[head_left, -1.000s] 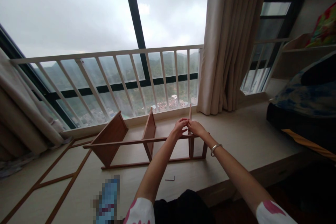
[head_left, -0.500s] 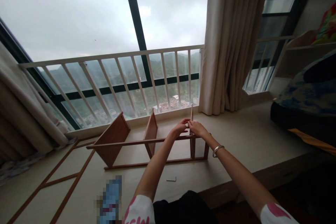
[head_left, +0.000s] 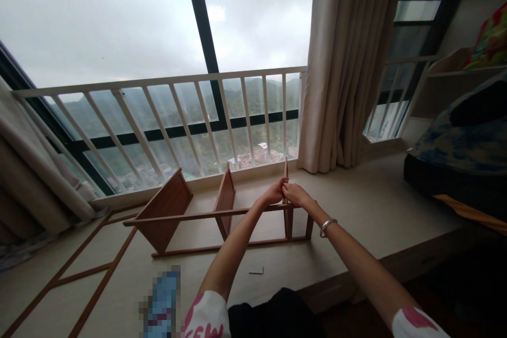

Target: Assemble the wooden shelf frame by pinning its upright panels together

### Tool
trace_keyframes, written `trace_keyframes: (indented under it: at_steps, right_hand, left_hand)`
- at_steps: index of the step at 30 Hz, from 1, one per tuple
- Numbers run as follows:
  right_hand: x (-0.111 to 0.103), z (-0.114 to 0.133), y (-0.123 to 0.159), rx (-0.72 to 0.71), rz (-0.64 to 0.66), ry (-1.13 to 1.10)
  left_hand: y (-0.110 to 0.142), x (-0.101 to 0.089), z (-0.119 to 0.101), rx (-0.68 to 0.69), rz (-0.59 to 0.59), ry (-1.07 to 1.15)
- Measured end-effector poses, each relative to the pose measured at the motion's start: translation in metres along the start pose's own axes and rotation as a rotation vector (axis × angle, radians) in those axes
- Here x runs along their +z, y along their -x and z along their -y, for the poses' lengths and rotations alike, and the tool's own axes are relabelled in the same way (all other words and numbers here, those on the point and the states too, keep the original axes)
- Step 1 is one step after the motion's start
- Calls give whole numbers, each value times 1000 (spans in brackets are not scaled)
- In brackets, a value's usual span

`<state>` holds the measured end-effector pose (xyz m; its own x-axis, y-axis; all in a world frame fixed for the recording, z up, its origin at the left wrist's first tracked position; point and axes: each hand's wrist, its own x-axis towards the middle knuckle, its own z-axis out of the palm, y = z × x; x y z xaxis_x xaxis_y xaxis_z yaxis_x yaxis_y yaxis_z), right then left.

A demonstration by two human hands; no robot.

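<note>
Below the white railing [head_left: 253,71], a brown wooden shelf unit [head_left: 178,218] is lying on its side on the pale platform [head_left: 380,206]. At its three o'clock end, the left hand [head_left: 272,194] and right hand [head_left: 296,194] are meeting at the upper part of the rightmost board [head_left: 289,224], fingers bunched together; whether either is clamping the board or a small part is not showing. A silvery bangle [head_left: 328,227] is encircling the right wrist. Taking the hands as clock centre, the L-shaped hex key [head_left: 256,273] is lying near seven o'clock, the second wooden frame [head_left: 83,275] is lying flat towards eight, and the beige curtain [head_left: 340,63] is hanging at one.
</note>
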<state>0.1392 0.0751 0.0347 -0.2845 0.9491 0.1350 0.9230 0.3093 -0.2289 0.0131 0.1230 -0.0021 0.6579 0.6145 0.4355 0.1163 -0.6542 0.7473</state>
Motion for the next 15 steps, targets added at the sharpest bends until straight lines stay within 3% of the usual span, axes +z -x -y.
trace_keyframes:
  at_steps: [8,15]
  right_hand:
    - [-4,4,6,18,-18,-41]
    - [-5,4,10,267,-222,-113]
  left_hand:
    - [0,-3,14,24,-60,-45]
    - [-8,3,12,-2,-66,-139]
